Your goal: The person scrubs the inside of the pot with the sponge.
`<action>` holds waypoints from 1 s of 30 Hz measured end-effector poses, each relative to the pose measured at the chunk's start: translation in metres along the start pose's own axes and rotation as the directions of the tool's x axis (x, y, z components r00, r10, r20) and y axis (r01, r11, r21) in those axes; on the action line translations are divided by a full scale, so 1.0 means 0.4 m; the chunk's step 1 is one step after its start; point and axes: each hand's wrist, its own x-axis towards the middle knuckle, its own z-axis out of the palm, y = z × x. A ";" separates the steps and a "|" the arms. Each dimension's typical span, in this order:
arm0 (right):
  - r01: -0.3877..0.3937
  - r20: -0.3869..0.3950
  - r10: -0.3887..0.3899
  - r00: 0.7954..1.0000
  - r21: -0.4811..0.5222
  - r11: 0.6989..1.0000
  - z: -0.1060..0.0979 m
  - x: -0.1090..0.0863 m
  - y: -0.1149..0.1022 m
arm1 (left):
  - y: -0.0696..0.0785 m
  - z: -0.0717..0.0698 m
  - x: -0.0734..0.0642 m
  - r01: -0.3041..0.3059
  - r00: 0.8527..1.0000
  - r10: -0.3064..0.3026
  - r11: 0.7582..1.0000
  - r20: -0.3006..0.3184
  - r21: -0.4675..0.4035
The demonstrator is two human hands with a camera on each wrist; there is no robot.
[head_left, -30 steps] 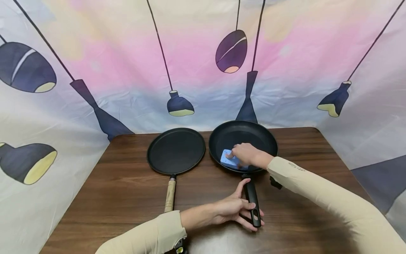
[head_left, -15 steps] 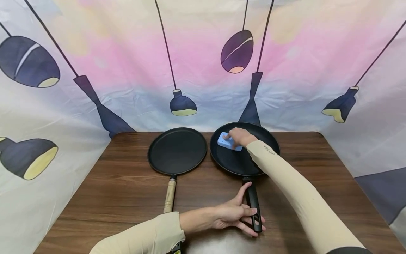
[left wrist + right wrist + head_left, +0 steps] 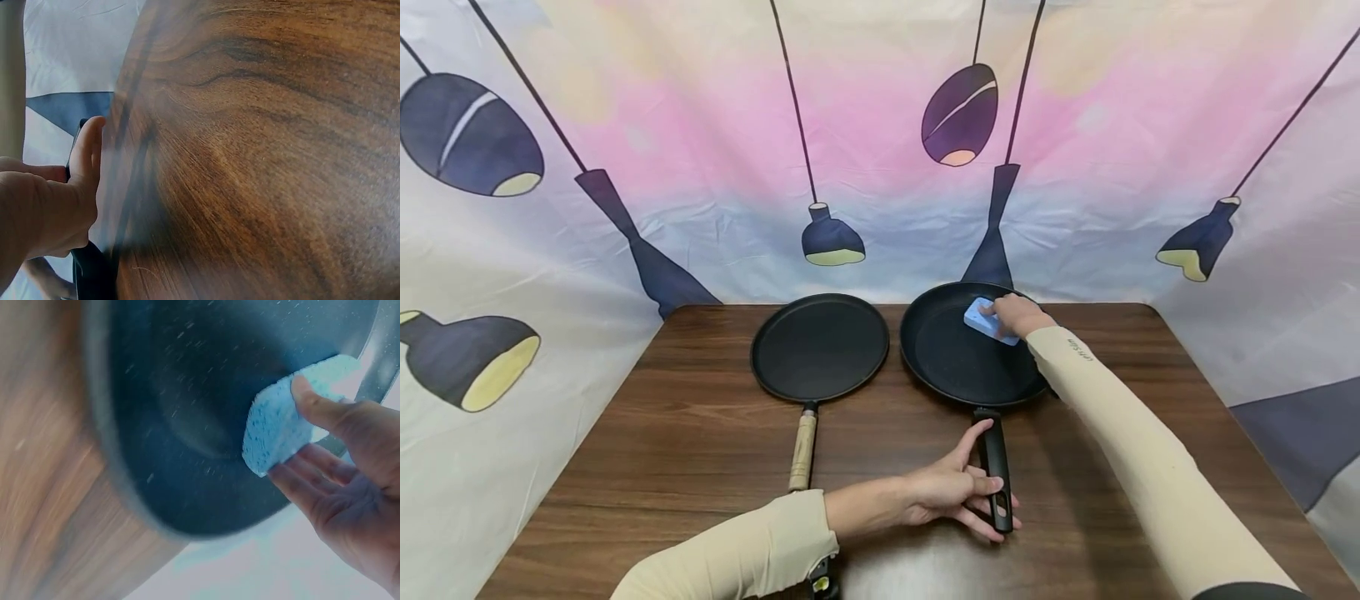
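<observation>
A black frying pan [image 3: 955, 367] lies on the table with its handle [image 3: 996, 467] pointing toward me. My left hand [image 3: 951, 492] grips that handle, thumb on top and fingers passing beneath it. Inside the pan, near its far right side, my right hand [image 3: 1019, 315] holds a light blue sponge [image 3: 981, 320] against the surface. In the right wrist view the thumb presses on the broad face of the sponge [image 3: 281, 415] and the fingers lie along its lower edge. Small pale specks dot the pan's dark inside [image 3: 187, 394].
A flat black griddle pan [image 3: 820, 346] with a wooden handle [image 3: 802, 452] lies to the left of the frying pan. Both stand near the back edge of the brown wooden table [image 3: 647, 433]. A cloth printed with lamps [image 3: 880, 158] hangs behind.
My right hand has slid the sponge from the pan's near left part to its far left, then across to the far right. The left hand has stayed on the handle.
</observation>
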 end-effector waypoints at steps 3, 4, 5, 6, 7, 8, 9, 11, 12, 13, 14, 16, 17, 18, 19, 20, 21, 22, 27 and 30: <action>0.042 0.028 -0.041 0.999 -0.031 0.999 -0.006 -0.022 0.007 | 0.006 -0.004 0.002 -0.001 1.000 0.001 1.000 0.002 0.008; 0.058 0.034 -0.056 0.998 -0.045 0.997 -0.008 -0.034 0.007 | 0.007 -0.005 0.002 -0.002 1.000 0.002 1.000 0.001 0.008; 0.077 0.038 -0.075 0.996 -0.057 0.995 -0.009 -0.046 0.006 | 0.008 -0.006 0.003 -0.003 1.000 0.003 1.000 0.000 0.009; 0.099 0.043 -0.096 0.994 -0.064 0.993 -0.009 -0.058 0.006 | 0.009 -0.007 0.003 -0.003 1.000 0.003 1.000 -0.003 0.011; 0.117 0.046 -0.114 0.992 -0.073 0.990 -0.008 -0.072 0.004 | 0.010 -0.008 0.003 -0.002 1.000 0.002 1.000 -0.008 0.014; 0.138 0.046 -0.135 0.990 -0.079 0.987 -0.006 -0.085 0.001 | 0.010 -0.009 0.004 -0.002 1.000 0.002 1.000 -0.013 0.012; 0.160 0.048 -0.157 0.986 -0.086 0.983 -0.003 -0.099 -0.001 | 0.011 -0.010 0.004 -0.002 1.000 0.002 1.000 -0.018 0.010; 0.205 0.052 -0.201 0.978 -0.088 0.975 0.004 -0.123 -0.009 | 0.011 -0.011 0.003 -0.003 1.000 0.003 1.000 -0.024 0.008; 0.231 0.051 -0.227 0.973 -0.086 0.969 0.007 -0.136 -0.016 | 0.011 -0.011 0.004 -0.003 1.000 0.003 1.000 -0.025 0.007; 0.252 0.048 -0.249 0.967 -0.082 0.964 0.011 -0.149 -0.025 | 0.011 -0.011 0.004 -0.004 1.000 0.004 1.000 -0.024 0.005; 0.278 0.043 -0.276 0.960 -0.080 0.957 0.016 -0.160 -0.035 | 0.011 -0.010 0.005 -0.005 1.000 0.005 1.000 -0.021 0.002; 0.338 0.024 -0.337 0.941 -0.084 0.937 0.022 -0.179 -0.063 | 0.011 -0.010 0.005 -0.004 1.000 0.003 1.000 -0.013 -0.005; 0.368 0.014 -0.368 0.930 -0.092 0.925 0.026 -0.185 -0.079 | 0.011 -0.010 0.006 -0.001 1.000 0.001 1.000 -0.008 -0.009; 0.397 0.001 -0.399 0.917 -0.105 0.912 0.029 -0.188 -0.096 | 0.010 -0.010 0.006 0.001 1.000 -0.001 1.000 -0.002 -0.012; 0.418 -0.010 -0.422 0.907 -0.116 0.901 0.031 -0.189 -0.112 | 0.010 -0.009 0.006 0.003 1.000 -0.003 1.000 0.003 -0.017; 0.432 -0.021 -0.438 0.899 -0.127 0.893 0.033 -0.188 -0.127 | 0.010 -0.009 0.007 0.007 1.000 -0.006 1.000 0.011 -0.021; 0.445 -0.033 -0.454 0.891 -0.138 0.885 0.034 -0.185 -0.141 | 0.010 -0.009 0.007 0.011 1.000 -0.010 1.000 0.019 -0.024; 0.451 -0.042 -0.461 0.886 -0.147 0.880 0.035 -0.179 -0.153 | 0.011 -0.008 0.008 0.015 0.999 -0.015 1.000 0.028 -0.024; 0.414 -0.051 -0.422 0.905 -0.119 0.902 0.028 -0.125 -0.181 | 0.015 -0.006 0.016 0.039 0.997 -0.037 0.999 0.064 -0.034; 0.365 -0.034 -0.368 0.929 -0.071 0.928 0.013 -0.079 -0.183 | 0.017 -0.005 0.021 0.058 0.996 -0.054 0.997 0.069 -0.046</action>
